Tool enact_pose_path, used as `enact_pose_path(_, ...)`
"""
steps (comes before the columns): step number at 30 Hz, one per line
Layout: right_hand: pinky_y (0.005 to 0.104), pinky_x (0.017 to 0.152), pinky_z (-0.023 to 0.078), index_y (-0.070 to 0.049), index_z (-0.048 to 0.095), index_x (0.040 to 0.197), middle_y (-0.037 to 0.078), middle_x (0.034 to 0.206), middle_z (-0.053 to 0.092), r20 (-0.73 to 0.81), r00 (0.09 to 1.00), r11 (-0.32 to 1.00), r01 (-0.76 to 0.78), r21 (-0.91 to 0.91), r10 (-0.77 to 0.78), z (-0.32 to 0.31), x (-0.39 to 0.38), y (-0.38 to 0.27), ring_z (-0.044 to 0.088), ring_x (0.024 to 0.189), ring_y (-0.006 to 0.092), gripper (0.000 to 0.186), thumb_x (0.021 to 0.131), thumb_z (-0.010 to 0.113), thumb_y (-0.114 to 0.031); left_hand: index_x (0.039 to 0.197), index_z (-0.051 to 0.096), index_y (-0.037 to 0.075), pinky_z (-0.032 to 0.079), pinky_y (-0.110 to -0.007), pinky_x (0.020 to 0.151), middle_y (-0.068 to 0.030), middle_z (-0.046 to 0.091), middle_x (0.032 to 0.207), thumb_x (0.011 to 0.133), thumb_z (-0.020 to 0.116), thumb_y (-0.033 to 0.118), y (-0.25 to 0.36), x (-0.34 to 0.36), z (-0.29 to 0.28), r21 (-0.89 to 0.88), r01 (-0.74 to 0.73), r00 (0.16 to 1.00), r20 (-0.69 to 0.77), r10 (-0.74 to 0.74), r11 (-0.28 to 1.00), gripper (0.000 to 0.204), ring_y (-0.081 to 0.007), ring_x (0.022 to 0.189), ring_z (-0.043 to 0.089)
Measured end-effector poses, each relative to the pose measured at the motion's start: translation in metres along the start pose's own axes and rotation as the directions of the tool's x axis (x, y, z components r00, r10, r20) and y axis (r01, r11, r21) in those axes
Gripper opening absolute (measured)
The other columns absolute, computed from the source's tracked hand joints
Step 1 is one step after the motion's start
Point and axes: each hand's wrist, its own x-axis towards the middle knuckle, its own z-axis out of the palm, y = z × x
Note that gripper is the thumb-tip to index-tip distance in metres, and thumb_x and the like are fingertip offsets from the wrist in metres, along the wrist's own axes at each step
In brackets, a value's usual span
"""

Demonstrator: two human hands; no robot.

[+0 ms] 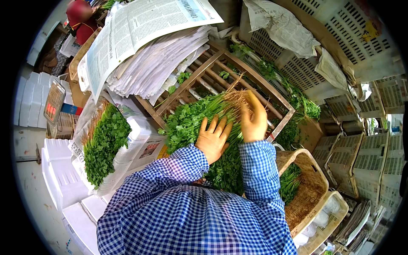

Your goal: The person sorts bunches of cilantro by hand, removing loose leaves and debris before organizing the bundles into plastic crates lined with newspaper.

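Observation:
A large pile of leafy green bunches with pale stems and brown roots [182, 123] lies on a wooden slatted rack [291, 111] in front of me. My left hand [212, 140] rests on the greens with its fingers spread. My right hand [254, 119] is curled around the root ends at the pile's upper right; its fingertips are partly hidden among the roots. To the left, another bunch of greens [106, 144] lies on newspaper [140, 151]. Below my right arm, a worn plastic crate [310, 191] holds more greens.
A stack of newspapers [157, 59] sits behind the rack. At left are white foam boxes [59, 170] and a scale display [53, 102]. Stacked perforated crates [361, 170] line the right. A person in red [80, 29] is at top left.

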Motion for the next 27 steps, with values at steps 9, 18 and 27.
enact_pose_path(9,0.0469,0.098,0.052,0.000,0.072,0.095,0.022,0.127,0.067,0.082,0.989,0.985,0.132,-0.112,-0.123,0.020,-0.032,0.060,0.067,0.111,0.0391,0.014,0.087,0.070,-0.012,0.146,0.052,0.009,0.020,-0.060,0.124,-0.0202,0.051,0.149,0.094,0.068,0.030,-0.007,-0.013,-0.011,-0.521,-0.146,0.989,-0.057,0.136,0.841,0.058,-0.0391,0.145,0.038)
enact_pose_path(18,0.0467,0.099,0.051,0.000,0.072,0.093,0.019,0.125,0.068,0.101,0.994,0.975,0.071,-0.210,-0.050,0.018,-0.035,0.053,0.065,0.112,0.0387,0.016,0.091,0.068,-0.016,0.141,0.055,0.006,0.040,-0.047,0.115,-0.0193,0.056,0.144,0.094,0.069,0.020,-0.077,0.053,-0.021,-0.578,0.200,0.907,-0.197,-0.373,0.792,0.051,-0.0378,0.135,0.051)
enact_pose_path(27,0.0423,0.090,0.056,-0.006,0.066,0.128,0.019,0.111,0.073,0.154,0.978,0.983,-0.122,-0.134,0.142,0.012,-0.009,0.051,0.071,0.099,0.0343,0.043,0.089,0.075,-0.020,0.134,0.061,0.008,0.050,-0.051,0.095,-0.0223,0.065,0.112,0.093,0.071,0.027,-0.076,0.064,0.015,-0.499,0.288,0.924,-0.081,-0.375,0.817,0.047,-0.0421,0.107,0.061)
